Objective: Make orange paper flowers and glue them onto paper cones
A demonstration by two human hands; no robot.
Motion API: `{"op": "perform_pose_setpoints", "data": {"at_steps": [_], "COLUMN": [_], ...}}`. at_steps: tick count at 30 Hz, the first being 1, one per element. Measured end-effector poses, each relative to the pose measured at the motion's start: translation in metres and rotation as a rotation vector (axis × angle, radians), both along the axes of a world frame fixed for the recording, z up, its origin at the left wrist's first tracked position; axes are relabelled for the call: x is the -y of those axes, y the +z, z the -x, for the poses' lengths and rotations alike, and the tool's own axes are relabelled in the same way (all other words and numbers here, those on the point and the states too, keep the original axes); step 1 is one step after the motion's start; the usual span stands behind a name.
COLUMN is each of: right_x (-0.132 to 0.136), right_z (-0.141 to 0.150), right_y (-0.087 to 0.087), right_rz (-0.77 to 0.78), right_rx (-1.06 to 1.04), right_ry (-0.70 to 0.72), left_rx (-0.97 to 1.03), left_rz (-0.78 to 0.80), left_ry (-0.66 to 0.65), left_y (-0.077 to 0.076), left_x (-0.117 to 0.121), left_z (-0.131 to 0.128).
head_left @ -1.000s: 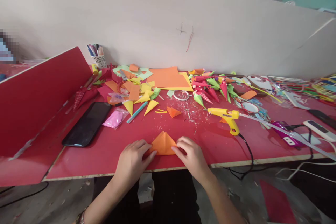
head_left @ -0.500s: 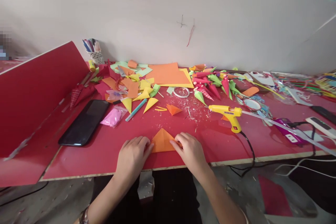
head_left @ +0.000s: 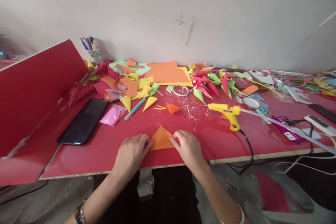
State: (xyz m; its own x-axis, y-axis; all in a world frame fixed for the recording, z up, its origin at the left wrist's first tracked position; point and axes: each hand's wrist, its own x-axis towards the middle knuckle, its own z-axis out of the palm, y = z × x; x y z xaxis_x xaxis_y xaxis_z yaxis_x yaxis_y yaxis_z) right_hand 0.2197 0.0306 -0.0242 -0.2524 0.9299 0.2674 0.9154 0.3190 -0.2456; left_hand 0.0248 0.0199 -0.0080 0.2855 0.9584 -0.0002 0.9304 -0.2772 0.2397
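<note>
and here both hands are working low at the front of the red desk, with a folded orange paper lying between them near the edge, its peak pointing away from the person and its long side facing the lap. the left hand is touching the left corner, thumb and fingers bunching close together; whether that grip is pinching the corner or just pressing it down, i cannot tell. over on the other side the right hand is pinching the right corner, its grip closing narrowly with the paper showing between thumb and fingers. just beyond the peak, a smaller orange piece is sitting by itself among scraps. to the right, a yellow glue gun is lying with its nozzle pointing left and a clear stick trailing from its back. to the left, a black phone is resting flat, a pink bag lying just beside it and a teal stick slanting nearby. farther back, an orange sheet is overlapping a yellow one, while a heap of red and green paper cones is spreading to its right.
</note>
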Motion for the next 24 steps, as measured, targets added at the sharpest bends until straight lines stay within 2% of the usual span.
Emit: {"op": "perform_pose_setpoints", "data": {"at_steps": [2, 5, 8, 12, 17, 20, 22, 24], "right_x": [0.0, -0.001, -0.001, 0.0, -0.001, 0.001, 0.005, 0.01], "right_z": [0.001, 0.001, 0.002, 0.002, 0.001, 0.003, 0.006, 0.013], "right_y": [0.0, 0.002, 0.003, 0.003, 0.004, 0.009, 0.013, 0.016], "right_rz": [-0.006, 0.003, 0.014, -0.002, 0.009, -0.05, -0.127, -0.168], "right_rx": [0.003, 0.017, 0.028, 0.024, 0.037, 0.053, 0.076, 0.089], "right_ry": [0.001, 0.005, 0.002, 0.001, 0.001, 0.015, 0.104, 0.27], "left_rx": [0.017, 0.058, 0.075, 0.066, 0.079, 0.089, 0.08, 0.075], "left_rz": [0.006, -0.004, 0.063, 0.115, 0.151, 0.158, 0.164, 0.166], "left_ry": [-0.083, -0.286, -0.543, -0.728, -0.773, -0.764, -0.76, -0.759], "left_y": [-0.002, -0.002, 0.004, 0.014, 0.02, 0.02, 0.02, 0.02], "left_x": [-0.006, -0.019, -0.034, -0.052, -0.061, -0.061, -0.061, -0.061], "left_z": [0.009, 0.025, 0.039, 0.047, 0.048, 0.047, 0.047, 0.047]}}
